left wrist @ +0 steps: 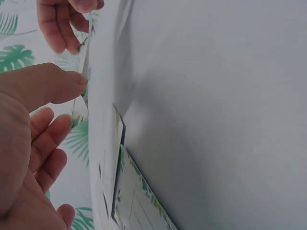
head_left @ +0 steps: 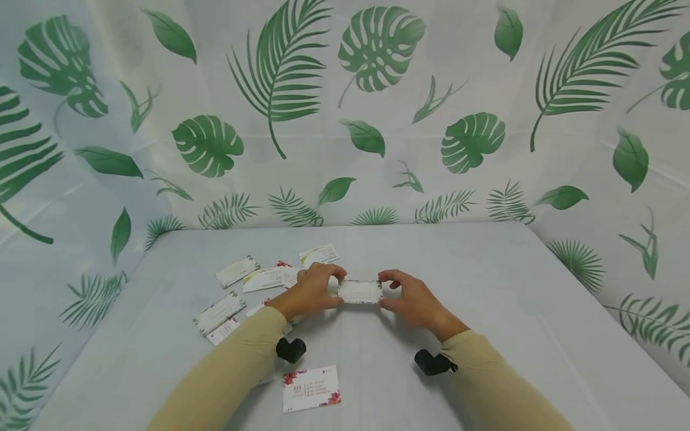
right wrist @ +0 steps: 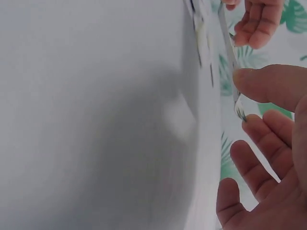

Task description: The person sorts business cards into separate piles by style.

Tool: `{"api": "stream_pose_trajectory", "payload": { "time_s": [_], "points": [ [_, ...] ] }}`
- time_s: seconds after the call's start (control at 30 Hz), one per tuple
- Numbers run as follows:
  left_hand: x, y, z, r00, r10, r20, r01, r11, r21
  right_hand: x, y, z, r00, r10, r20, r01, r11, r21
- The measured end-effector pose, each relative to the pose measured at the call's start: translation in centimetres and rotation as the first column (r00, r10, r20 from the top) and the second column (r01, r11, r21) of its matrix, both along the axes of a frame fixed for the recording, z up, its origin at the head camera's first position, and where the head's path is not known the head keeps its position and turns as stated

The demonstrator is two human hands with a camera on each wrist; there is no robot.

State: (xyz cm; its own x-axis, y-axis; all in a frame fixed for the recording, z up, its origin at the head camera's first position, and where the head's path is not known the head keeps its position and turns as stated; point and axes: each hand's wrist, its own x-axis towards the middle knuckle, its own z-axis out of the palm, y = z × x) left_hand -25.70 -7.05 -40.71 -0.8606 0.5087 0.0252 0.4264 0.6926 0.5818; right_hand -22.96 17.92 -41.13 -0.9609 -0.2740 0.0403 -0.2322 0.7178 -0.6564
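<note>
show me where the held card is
In the head view, the card is below centre, slightly right, pinched between both hands above the table, with the loose cards to its left.

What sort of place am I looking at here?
Probably a makeshift tabletop booth: leaf-patterned sheets hang behind and beside a pale table, with printed cards scattered on it.

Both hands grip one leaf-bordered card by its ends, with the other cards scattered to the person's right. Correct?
Wrong side: the other cards are scattered to the person's left, as the head view shows. The rest stands: the left hand and right hand grip one leaf-bordered card by its ends.
</note>
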Motion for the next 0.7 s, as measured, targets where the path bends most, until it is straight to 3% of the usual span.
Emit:
{"api": "stream_pose_trajectory", "payload": {
  "time_s": [0.17, 0.33, 0.57, 0.7],
  "points": [
    [-2.1, 1.5, -0.3, 0.998, 0.046, 0.041, -0.044, 0.998, -0.055, -1.9, 0.7, -0.5, 0.998, -0.037, 0.046, 0.037, 0.999, 0.000],
    [-3.6, 2.4, -1.0, 0.994, 0.079, 0.076, -0.075, 0.995, -0.059, -3.4, 0.7, -1.4, 0.994, -0.078, 0.078, 0.078, 0.997, 0.010],
    [-4.8, 2.8, -1.5, 0.979, 0.123, 0.162, -0.118, 0.992, -0.038, -4.5, 0.8, -1.9, 0.995, -0.083, 0.063, 0.079, 0.995, 0.052],
    [-5.3, 3.0, -1.6, 0.975, 0.137, 0.175, -0.130, 0.990, -0.055, -5.0, 0.8, -1.9, 0.993, -0.094, 0.072, 0.088, 0.993, 0.079]
  ]
}}
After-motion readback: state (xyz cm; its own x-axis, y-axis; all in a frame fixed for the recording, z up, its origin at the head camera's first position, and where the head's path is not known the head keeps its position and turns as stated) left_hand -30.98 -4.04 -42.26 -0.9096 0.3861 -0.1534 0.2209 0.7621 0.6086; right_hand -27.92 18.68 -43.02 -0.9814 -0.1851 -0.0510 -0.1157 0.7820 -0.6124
